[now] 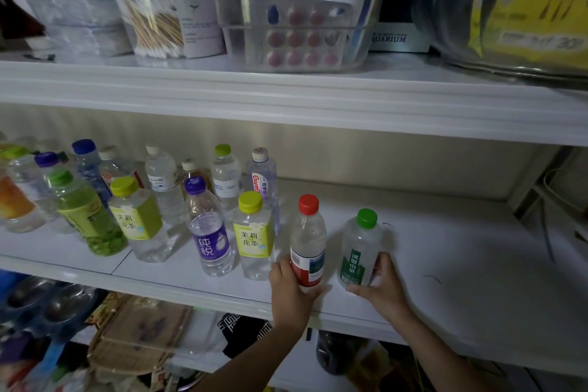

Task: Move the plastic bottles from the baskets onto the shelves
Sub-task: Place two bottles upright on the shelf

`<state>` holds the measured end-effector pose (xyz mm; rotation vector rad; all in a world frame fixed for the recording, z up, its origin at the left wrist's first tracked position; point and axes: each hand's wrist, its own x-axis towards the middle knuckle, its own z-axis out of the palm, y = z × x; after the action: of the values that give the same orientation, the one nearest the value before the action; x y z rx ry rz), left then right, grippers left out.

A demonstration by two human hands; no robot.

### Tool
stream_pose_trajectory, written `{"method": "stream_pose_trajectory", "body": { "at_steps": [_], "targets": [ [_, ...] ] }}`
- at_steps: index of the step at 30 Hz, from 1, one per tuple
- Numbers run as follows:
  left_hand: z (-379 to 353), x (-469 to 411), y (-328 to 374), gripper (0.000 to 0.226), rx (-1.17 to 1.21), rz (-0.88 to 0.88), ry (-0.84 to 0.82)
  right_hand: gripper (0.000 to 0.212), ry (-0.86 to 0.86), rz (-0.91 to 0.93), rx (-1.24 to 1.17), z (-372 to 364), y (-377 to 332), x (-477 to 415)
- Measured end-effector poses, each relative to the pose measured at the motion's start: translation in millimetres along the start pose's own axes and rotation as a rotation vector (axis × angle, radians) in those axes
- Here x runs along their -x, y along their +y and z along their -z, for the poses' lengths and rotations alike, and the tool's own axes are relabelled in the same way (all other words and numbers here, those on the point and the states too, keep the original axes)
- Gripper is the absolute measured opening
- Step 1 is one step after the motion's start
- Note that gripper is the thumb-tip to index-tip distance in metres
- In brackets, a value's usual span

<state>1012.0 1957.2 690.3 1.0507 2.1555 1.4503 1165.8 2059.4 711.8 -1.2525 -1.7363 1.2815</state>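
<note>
Our left hand (294,291) grips the red-cap bottle (308,242) low on its label, & our right hand (383,289) holds the green-cap bottle (361,248) w/ thumb at its base, fingers round its right side. The 2 stand upright nr the front edge of the middle shelf (461,264), just beside each other, not touching. The other bottles (253,239) cluster upright to their left on the same shelf

The left hand (291,291) hid the lower left side of the clear red-capped plastic bottle (308,242). The right hand (381,289) reached partly behind the clear green-capped plastic bottle (359,248). The left edge cut off the blurred orange-labelled clear bottle (14,200). Clutter under the white shelf (445,280) was too blurred to name.
</note>
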Motion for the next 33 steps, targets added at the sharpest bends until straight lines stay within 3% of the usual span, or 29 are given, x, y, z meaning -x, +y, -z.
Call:
{"method": "stream_pose_trajectory", "body": {
  "at_steps": [4,8,11,15,21,24,27,33],
  "targets": [
    [-4,9,-1,0.112,-0.040,-0.050,0.055,0.072,0.008,-0.013,-0.018,-1,1,2],
    [2,14,-4,0.077,0.126,-0.080,0.008,0.073,-0.011,-0.037,-0.039,0,0,0],
    [7,9,1,0.080,0.074,-0.060,-0.011,0.075,-0.022,-0.062,-0.047,1,-1,-1],
    [3,2,5,0.102,0.020,-0.015,-0.040,0.074,-0.009,-0.066,-0.060,0,-1,1],
    [9,0,0,0.073,0.037,-0.011,-0.174,0.075,-0.008,-0.071,-0.070,1,-1,3],
    [10,-3,8,0.081,-0.076,0.001,-0.086,0.073,-0.004,-0.073,-0.079,1,-3,4],
    [7,4,9,0.092,-0.068,0.009,-0.108,0.072,-0.006,-0.072,-0.074,2,-4,5],
    [14,4,4,0.069,-0.024,0.087,-0.156,0.075,-0.006,-0.082,-0.054,1,-3,5]
  ]
}}
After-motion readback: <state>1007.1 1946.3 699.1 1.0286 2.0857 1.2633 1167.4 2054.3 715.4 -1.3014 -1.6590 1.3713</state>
